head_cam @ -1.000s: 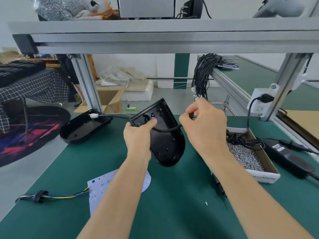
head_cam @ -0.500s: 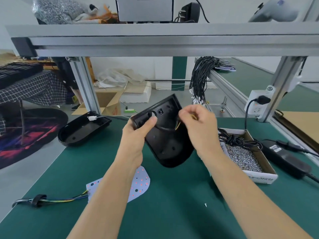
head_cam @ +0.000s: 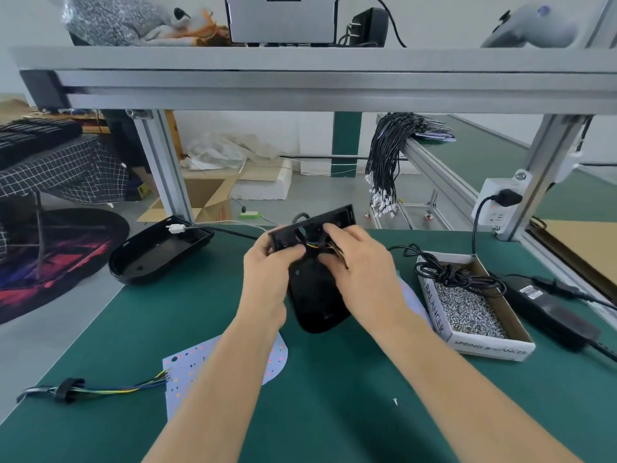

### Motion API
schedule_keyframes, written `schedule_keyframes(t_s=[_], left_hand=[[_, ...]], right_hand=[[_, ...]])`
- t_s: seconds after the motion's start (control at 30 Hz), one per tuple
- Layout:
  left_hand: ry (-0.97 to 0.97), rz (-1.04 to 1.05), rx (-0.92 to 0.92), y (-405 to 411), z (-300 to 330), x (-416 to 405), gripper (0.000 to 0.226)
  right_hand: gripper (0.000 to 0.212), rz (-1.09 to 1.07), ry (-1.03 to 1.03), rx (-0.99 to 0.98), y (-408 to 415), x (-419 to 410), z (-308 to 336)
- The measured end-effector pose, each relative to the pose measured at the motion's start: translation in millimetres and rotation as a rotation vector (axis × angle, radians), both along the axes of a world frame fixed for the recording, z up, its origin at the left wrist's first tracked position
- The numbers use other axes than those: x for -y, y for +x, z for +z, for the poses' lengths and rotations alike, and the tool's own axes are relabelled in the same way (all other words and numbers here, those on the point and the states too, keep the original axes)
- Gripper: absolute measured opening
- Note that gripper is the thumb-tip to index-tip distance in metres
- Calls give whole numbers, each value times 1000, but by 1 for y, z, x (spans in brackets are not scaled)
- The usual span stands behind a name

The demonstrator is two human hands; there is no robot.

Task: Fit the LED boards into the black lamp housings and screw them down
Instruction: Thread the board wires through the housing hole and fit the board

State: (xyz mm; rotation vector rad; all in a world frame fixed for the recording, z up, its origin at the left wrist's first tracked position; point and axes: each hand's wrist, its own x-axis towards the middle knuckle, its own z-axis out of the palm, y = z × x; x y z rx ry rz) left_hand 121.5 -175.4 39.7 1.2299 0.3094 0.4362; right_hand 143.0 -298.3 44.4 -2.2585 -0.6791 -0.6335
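Two black housings are showing, and neither is looking finished. The left hand (head_cam: 267, 279) is gripping one housing (head_cam: 315, 302) by its flat upper end, thumb curled over the front, and is holding it tilted up off the green table (head_cam: 334, 412). The right hand (head_cam: 364, 272) is working at the same end, its fingers curled around a bunch of coloured wires (head_cam: 334, 253) that are crossing the housing's face just beside the left thumb; whether they are being threaded through a hole there I cannot tell.

No board is showing inside the held housing, so the fitting step seems to be only beginning. One LED board (head_cam: 187, 365) is lying flat on the table below and left of the grip, partly under the left forearm, with its own wire tail (head_cam: 100, 390) trailing further left. A pale edge of something is peeking out just right of the right wrist; it may be a second board, though too little is showing.

The second housing (head_cam: 157, 252) is lying open side up, well left of the grip, with a white plug (head_cam: 176, 227) resting on its rim and no board in it. The box of screws (head_cam: 467, 309) is sitting right of the grip, and a lone screw (head_cam: 395, 401) is lying below it. Judging from this, seating the boards and all the screwing down are still ahead.
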Motion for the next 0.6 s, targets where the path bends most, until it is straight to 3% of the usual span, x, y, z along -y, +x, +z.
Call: schedule_keyframes(t_s=[0.07,0.2,0.37,0.6], left_hand=[[44,-18,-12,-2,-3,4,39],[79,15,17,-5,-5,8,45],[135,24,90,-10,-7,16,38],[83,67,134,-14,-10,27,54]], right_hand=[[44,33,116,-63,-3,-5,-4],[25,120,375,-269,-2,-2,-5],[17,108,310,-145,-1,-6,1],[9,-33,326,-217,1,-17,8]])
